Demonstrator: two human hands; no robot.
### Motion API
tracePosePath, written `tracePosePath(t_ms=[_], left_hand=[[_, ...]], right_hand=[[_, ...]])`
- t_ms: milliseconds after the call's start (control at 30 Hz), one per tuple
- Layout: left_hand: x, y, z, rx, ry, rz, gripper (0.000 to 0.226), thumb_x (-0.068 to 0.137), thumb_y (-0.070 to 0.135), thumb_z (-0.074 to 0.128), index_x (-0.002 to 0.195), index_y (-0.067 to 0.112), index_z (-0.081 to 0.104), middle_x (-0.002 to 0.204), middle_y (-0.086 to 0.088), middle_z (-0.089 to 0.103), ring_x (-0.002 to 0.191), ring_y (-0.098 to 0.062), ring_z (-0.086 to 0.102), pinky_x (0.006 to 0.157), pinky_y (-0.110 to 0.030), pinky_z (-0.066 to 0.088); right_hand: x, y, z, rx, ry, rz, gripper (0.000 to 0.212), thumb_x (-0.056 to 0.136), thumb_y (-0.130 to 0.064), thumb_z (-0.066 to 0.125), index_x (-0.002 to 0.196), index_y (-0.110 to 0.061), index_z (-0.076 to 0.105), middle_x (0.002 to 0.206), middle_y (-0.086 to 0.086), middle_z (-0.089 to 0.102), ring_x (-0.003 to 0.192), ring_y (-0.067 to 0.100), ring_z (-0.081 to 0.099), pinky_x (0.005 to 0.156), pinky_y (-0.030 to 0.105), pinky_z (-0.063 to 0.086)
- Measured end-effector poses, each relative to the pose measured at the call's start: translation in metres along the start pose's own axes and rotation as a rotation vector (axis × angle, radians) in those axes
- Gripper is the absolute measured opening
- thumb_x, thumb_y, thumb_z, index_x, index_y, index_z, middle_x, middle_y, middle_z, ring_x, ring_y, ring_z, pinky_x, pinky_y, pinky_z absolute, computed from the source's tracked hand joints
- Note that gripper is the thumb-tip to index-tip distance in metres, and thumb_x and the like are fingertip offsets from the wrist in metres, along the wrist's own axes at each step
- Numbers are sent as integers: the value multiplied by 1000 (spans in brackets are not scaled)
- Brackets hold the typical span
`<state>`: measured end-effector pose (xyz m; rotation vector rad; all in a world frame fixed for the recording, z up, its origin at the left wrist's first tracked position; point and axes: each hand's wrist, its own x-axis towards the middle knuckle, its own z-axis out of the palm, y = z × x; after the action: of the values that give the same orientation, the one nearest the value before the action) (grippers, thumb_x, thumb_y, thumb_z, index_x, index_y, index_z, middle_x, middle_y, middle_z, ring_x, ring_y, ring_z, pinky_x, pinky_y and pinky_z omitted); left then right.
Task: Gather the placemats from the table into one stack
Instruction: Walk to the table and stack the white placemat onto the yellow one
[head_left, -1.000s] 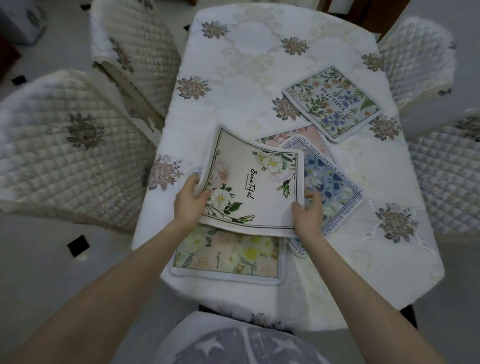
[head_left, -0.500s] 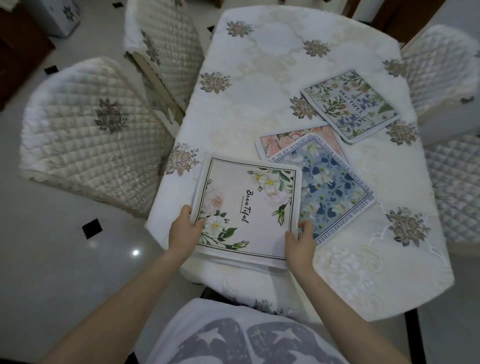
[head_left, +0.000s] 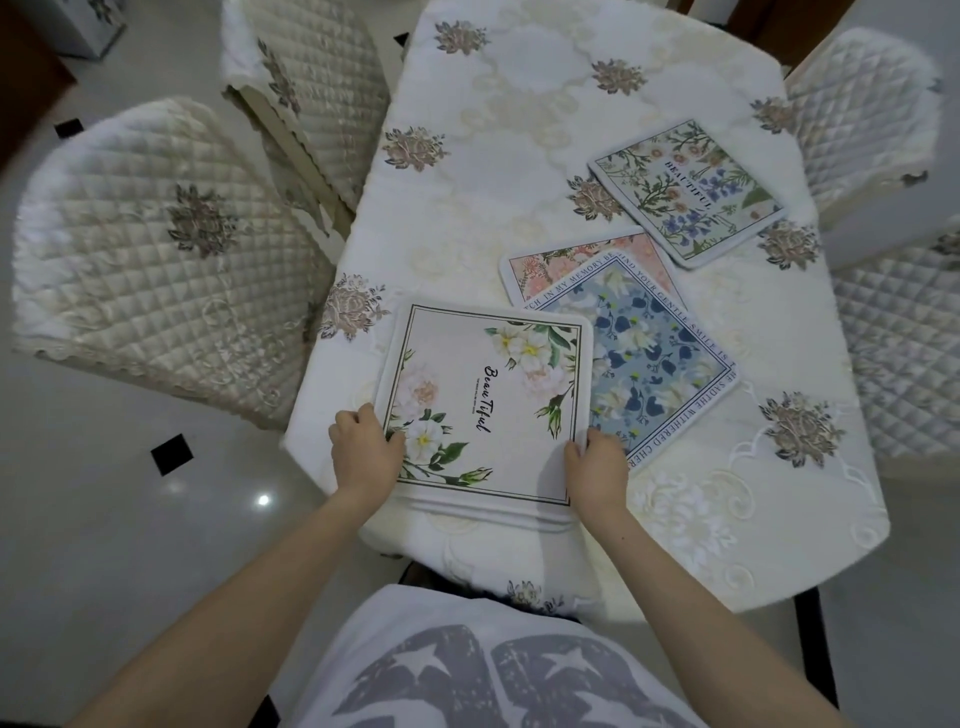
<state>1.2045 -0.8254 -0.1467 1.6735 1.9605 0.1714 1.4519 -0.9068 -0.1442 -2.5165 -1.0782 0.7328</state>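
A cream placemat with white flowers and the word "Beautiful" (head_left: 488, 405) lies flat at the near left of the table, on top of another mat whose white edge (head_left: 488, 512) shows below it. My left hand (head_left: 366, 452) grips its near left edge. My right hand (head_left: 597, 470) grips its near right corner. A blue floral placemat (head_left: 654, 358) lies just to the right, partly under the cream mat and overlapping a pink floral placemat (head_left: 561, 260). A green and blue floral placemat (head_left: 691, 189) lies apart at the far right.
The table wears a white embroidered cloth (head_left: 519, 156). Quilted cream chairs stand at the left (head_left: 156, 249), the far left (head_left: 311, 78) and the right (head_left: 893, 332). A person's star-print shirt (head_left: 483, 670) is at the near table edge.
The cream placemat, held tilted above a yellow floral mat a second ago, has been lowered flat onto it and now covers it. Both hands stay on its near edge.
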Motion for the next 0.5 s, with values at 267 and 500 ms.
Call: tracePosePath(t_ms=[267, 500], left_hand=[[11, 4, -5, 60, -80, -30, 37, 86, 16, 58, 114, -4, 45, 120, -24, 42, 108, -37, 41, 83, -42, 43], [22, 39, -9, 180, 36, 255, 60, 76, 14, 62, 131, 3, 41, 121, -21, 44, 111, -36, 40, 90, -41, 39]], right_hand=[[5, 0, -3, -3, -38, -43, 39, 94, -7, 45, 60, -16, 31, 85, 11, 46, 59, 20, 37, 61, 27, 27], [12, -1, -21, 45, 12, -34, 24, 91, -8, 47, 67, -8, 48, 54, -1, 41, 50, 17, 40, 45, 25, 24]])
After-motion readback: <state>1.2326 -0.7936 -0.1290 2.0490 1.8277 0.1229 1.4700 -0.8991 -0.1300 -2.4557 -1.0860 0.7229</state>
